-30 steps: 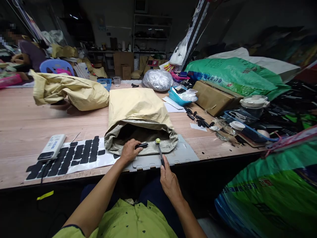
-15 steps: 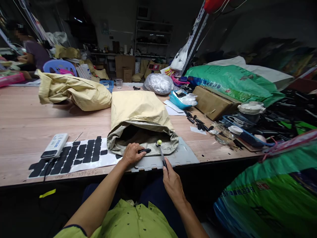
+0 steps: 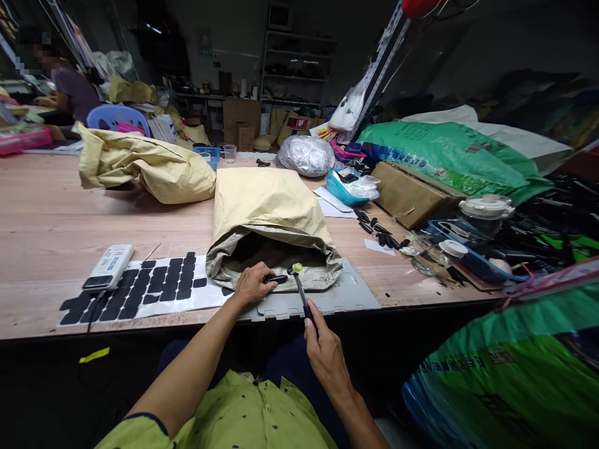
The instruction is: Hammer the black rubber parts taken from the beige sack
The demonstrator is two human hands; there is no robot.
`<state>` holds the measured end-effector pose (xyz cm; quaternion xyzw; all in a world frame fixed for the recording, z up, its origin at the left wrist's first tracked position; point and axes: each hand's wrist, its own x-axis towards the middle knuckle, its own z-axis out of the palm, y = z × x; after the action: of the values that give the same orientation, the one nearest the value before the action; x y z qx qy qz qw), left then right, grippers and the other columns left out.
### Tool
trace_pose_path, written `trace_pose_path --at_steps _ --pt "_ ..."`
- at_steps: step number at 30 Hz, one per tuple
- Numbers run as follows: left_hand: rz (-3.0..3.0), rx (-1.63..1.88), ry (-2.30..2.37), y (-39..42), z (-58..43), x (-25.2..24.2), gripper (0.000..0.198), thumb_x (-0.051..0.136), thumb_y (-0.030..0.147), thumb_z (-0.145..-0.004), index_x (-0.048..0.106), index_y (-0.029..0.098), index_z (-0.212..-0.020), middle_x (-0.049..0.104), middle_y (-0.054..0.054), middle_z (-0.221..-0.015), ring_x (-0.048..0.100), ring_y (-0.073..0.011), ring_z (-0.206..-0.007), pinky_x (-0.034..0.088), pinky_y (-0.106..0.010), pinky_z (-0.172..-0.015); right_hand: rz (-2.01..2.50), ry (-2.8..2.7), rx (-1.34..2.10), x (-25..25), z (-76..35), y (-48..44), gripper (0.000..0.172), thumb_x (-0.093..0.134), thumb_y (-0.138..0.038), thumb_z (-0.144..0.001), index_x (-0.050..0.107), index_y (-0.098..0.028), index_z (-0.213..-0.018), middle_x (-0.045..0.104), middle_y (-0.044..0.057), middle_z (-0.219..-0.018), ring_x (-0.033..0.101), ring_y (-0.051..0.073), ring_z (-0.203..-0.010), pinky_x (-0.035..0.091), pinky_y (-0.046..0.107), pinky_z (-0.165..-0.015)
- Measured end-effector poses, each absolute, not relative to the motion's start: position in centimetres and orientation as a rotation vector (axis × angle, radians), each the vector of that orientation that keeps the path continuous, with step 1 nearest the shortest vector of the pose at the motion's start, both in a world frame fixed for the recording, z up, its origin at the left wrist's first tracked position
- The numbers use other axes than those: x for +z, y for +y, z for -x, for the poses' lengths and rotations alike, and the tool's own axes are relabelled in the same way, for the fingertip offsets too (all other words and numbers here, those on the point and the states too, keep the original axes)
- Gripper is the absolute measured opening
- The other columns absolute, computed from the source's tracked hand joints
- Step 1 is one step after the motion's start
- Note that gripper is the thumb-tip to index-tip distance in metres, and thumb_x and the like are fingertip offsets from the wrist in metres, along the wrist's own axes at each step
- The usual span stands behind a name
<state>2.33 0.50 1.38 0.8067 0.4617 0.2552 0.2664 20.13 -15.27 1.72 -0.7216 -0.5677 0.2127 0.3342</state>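
Observation:
My left hand (image 3: 251, 285) rests at the mouth of an open tan sack (image 3: 271, 218) and pinches a small black part (image 3: 276, 279) flat against the grey mat (image 3: 346, 293). My right hand (image 3: 325, 355) is closed round the dark handle of a thin tool (image 3: 299, 290) whose yellow-green round head (image 3: 297, 268) sits just right of the black part, near the sack's rim. The tool slants from the table edge up to the sack.
A white sheet of black pads (image 3: 150, 288) and a white remote-like device (image 3: 108, 267) lie to the left. A second tan sack (image 3: 145, 165), a cardboard box (image 3: 412, 193), loose black parts (image 3: 379, 232) and green bags (image 3: 444, 146) crowd the right. Another person (image 3: 60, 87) sits far left.
The view has shifted a little. Both hands stay at the sack's mouth; my right hand has slid slightly back along the tool handle toward me.

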Motion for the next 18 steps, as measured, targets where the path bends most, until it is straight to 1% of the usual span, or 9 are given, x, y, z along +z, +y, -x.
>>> trace_pose_path --at_steps 5,9,11,15,18 --pt "-2.189 0.670 1.239 0.5 -2.3 1.4 0.022 0.069 0.028 -0.078 0.075 0.024 -0.098 0.064 0.001 -0.084 0.059 -0.0140 -0.080 0.043 -0.023 -0.073 1.825 -1.539 0.520 1.5 -19.9 -15.5 0.053 0.036 -0.040 -0.095 0.048 -0.019 -0.143 0.069 0.009 -0.120 0.068 0.019 -0.103 0.054 0.028 -0.089" --pt "-2.178 0.657 1.249 0.5 -2.3 1.6 0.021 0.069 0.028 -0.078 0.076 0.025 -0.098 0.065 0.001 -0.085 0.059 -0.0137 -0.079 0.042 -0.023 -0.073 1.829 -1.577 0.529 0.7 -19.7 -15.7 0.053 0.034 -0.038 -0.096 0.046 -0.018 -0.144 0.062 0.009 -0.133 0.062 0.019 -0.118 0.051 0.030 -0.098" --pt "-2.172 0.651 1.264 0.5 -2.3 1.6 0.022 0.069 0.028 -0.078 0.076 0.025 -0.099 0.065 0.001 -0.085 0.059 -0.0136 -0.079 0.042 -0.023 -0.073 1.833 -1.596 0.529 0.5 -19.7 -15.7 0.052 0.034 -0.036 -0.096 0.047 -0.019 -0.144 0.059 0.008 -0.136 0.059 0.019 -0.122 0.050 0.030 -0.100" --pt "-2.163 0.644 1.277 0.5 -2.4 1.6 0.022 0.069 0.028 -0.078 0.076 0.025 -0.099 0.065 0.002 -0.085 0.059 -0.0134 -0.080 0.042 -0.022 -0.072 1.836 -1.591 0.549 0.4 -19.6 -15.6 0.051 0.036 -0.034 -0.096 0.047 -0.020 -0.144 0.061 0.008 -0.134 0.060 0.019 -0.121 0.051 0.029 -0.099" --pt "-2.175 0.617 1.283 0.5 -2.4 1.8 0.022 0.068 0.029 -0.079 0.076 0.026 -0.099 0.064 0.002 -0.085 0.059 -0.0133 -0.079 0.041 -0.022 -0.071 1.789 -1.606 0.551 0.5 -19.3 -15.6 0.051 0.036 -0.035 -0.097 0.047 -0.018 -0.144 0.059 0.008 -0.136 0.058 0.018 -0.124 0.048 0.029 -0.102"
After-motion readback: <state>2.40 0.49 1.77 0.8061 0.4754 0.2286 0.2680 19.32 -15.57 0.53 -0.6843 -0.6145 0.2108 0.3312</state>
